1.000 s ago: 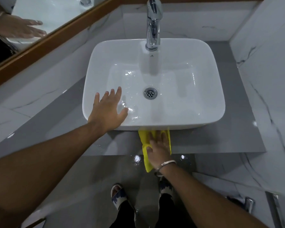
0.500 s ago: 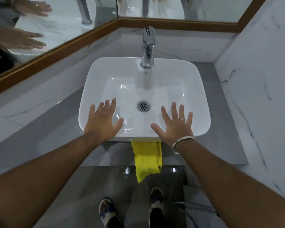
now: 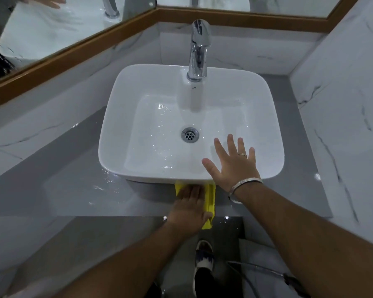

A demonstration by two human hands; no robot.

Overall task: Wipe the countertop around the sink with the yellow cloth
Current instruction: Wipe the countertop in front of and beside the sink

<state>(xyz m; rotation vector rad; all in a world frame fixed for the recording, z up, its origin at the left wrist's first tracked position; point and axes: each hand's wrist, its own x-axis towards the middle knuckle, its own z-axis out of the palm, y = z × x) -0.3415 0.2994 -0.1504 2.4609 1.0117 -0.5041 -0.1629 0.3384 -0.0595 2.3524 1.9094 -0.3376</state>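
Palm of our left hand (image 3: 190, 208) pressed flat on the yellow cloth (image 3: 209, 203) at lower centre, fingers together, cloth on the grey tabletop (image 3: 78, 190) against the sink (image 3: 138, 82) front, our right hand (image 3: 235, 166) splayed over the rim, fingers spread.

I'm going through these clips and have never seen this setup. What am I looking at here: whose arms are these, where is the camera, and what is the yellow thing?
There is no machine here. A person wears a wide-angle camera on the head, so you look down along their own two bare arms. In front is a white sink with a tap, sitting on a grey countertop; mirrors run above. The left hand presses flat on a yellow cloth that lies on the countertop at the sink's front edge and hangs over it. The right hand, with a ring and a bracelet, rests open on the sink's front rim and holds nothing. Water drops glint on the countertop left of the cloth.
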